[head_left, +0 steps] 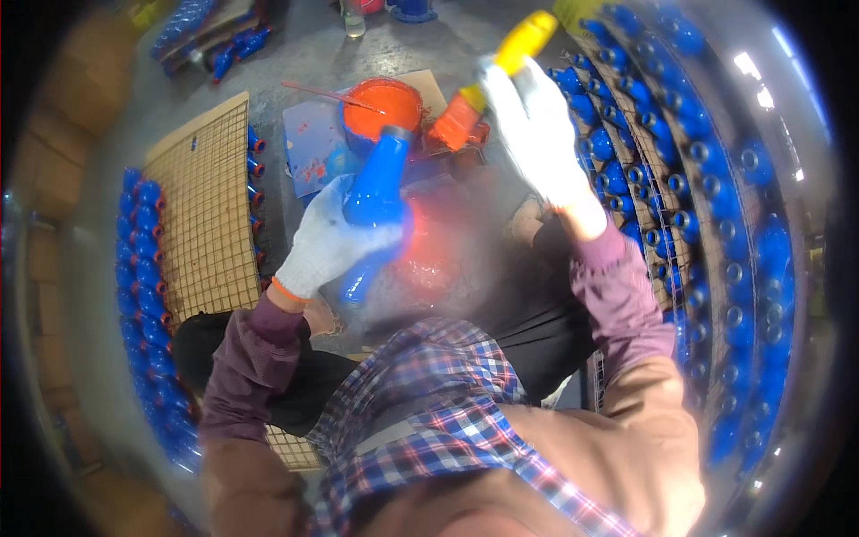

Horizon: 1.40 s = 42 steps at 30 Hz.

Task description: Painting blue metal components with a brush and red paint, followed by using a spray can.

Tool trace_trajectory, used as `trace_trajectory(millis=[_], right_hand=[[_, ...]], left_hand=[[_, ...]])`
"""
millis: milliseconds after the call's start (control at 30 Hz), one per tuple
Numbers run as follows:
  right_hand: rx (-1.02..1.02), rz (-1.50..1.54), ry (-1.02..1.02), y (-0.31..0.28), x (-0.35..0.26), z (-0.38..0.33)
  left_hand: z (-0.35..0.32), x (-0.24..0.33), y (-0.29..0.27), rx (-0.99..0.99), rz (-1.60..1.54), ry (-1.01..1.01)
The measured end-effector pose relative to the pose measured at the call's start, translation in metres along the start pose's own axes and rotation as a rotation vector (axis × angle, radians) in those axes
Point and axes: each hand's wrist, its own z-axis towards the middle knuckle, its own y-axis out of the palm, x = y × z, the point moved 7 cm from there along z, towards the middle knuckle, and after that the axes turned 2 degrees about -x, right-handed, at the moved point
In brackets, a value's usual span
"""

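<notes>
My left hand (pixel 329 240), in a white knit glove with an orange cuff, is closed round a glossy blue metal fitting (pixel 379 183) with a narrow dark-ended neck. The neck tilts up in front of the bucket, and another blue arm of the fitting shows below the hand. In my right hand (pixel 541 130), also white-gloved, is a paintbrush (pixel 525 40) with a yellow handle. Its wide red-coated end points down and left, right of the bucket (pixel 354 141). That blue bucket holds orange-red paint, with a thin stick (pixel 322 94) lying across it.
Rows of blue fittings (pixel 148 268) with red ends stand at the left beside a wire grid on cardboard (pixel 201 215). Racks of blue fittings (pixel 716 224) fill the right side. A paint-spotted sheet (pixel 306 161) lies by the bucket. A blurred red patch (pixel 429 242) shows between my knees.
</notes>
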Motion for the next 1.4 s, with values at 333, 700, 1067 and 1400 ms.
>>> trace_trajectory(millis=[333,700,1067,1400], right_hand=[[-0.501,0.128,0.253,0.089,0.022,0.003],[-0.253,0.256,0.043,0.021,-0.024,-0.037],[-0.079,0.918,0.509,0.031,0.018,-0.109],[0.193,1.281,0.842,0.086,0.031,-0.159]], left_hand=[[-0.016,0.048,0.031,-0.092,1.307,0.343],[-0.010,0.039,0.022,-0.131,0.994,0.321],[-0.031,-0.070,0.032,-0.220,-0.449,-0.244],[-0.041,-0.045,0.096,-0.125,-1.361,-0.228]])
